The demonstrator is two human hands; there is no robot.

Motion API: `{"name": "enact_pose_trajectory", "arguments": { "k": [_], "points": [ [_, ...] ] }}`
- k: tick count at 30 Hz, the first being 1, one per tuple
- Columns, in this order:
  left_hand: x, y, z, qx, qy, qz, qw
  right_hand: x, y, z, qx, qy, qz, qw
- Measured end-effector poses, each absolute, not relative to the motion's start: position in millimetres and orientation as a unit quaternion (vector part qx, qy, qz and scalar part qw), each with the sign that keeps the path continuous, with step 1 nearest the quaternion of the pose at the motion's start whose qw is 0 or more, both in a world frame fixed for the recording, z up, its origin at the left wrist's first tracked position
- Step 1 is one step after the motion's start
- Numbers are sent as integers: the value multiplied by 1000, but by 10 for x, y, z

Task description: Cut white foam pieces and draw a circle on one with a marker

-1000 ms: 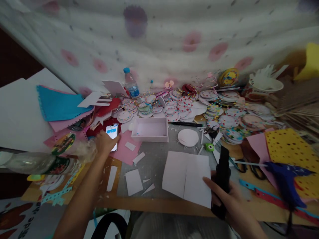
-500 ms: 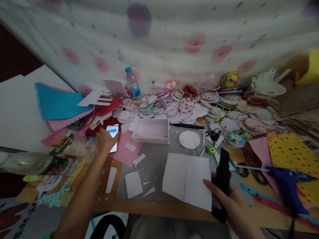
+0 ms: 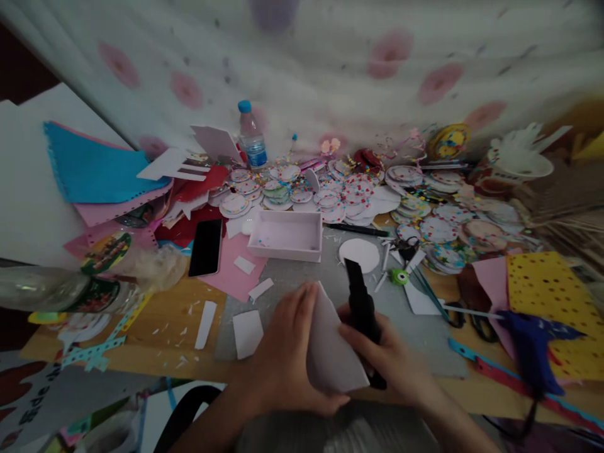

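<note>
My left hand grips a folded sheet of white card, fingers along its upper edge and thumb near the bottom. The card stands tilted above the front of the grey cutting mat. In my right hand is a long black tool with a slanted tip, seemingly a utility knife, pointing up and away. The right thumb is close to or touching the card's right side; I cannot tell which. Beyond the hands stands a shallow, open white box. A white paper oval lies to its right.
A dark-screened phone lies at left, near a water bottle. Decorated paper discs pile up along the back. At right are scissors, a blue glue gun and yellow dotted sheets. Paper scraps litter the mat.
My left hand has left the phone, whose screen has gone dark, and now holds the card. The card has gone from spread out to folded upright. My right hand has moved left with the knife.
</note>
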State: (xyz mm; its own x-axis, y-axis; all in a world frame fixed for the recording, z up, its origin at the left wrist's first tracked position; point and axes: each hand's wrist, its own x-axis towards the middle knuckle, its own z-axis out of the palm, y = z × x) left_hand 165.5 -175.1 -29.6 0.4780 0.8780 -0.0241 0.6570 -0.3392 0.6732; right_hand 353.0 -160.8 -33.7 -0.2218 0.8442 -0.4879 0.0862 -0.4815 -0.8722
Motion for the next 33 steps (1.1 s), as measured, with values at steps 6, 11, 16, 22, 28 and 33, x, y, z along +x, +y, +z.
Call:
{"name": "enact_pose_trajectory", "arguments": {
  "k": [6, 11, 16, 22, 28, 33],
  "points": [
    [1478, -1819, -277, 694, 496, 246, 460, 3885, -1623, -293, -488, -603, 535, 335],
    [1453, -1816, -328, 654, 486, 285, 504, 4096, -1701, -256, -434, -802, 310, 270],
    [1505, -1798, -371, 629, 480, 283, 543, 4081, -1675, -109, -384, -838, 295, 252],
    [1527, -1809, -395, 635, 480, 276, 539, 4080, -1640, -38, -372, -832, 350, 219],
    [1531, -1827, -459, 647, 459, 280, 540, 4121, -1669, -102, -382, -823, 360, 219],
    [1539, -1825, -479, 646, 461, 289, 536, 4107, -1677, -68, -363, -815, 400, 209]
  ]
}}
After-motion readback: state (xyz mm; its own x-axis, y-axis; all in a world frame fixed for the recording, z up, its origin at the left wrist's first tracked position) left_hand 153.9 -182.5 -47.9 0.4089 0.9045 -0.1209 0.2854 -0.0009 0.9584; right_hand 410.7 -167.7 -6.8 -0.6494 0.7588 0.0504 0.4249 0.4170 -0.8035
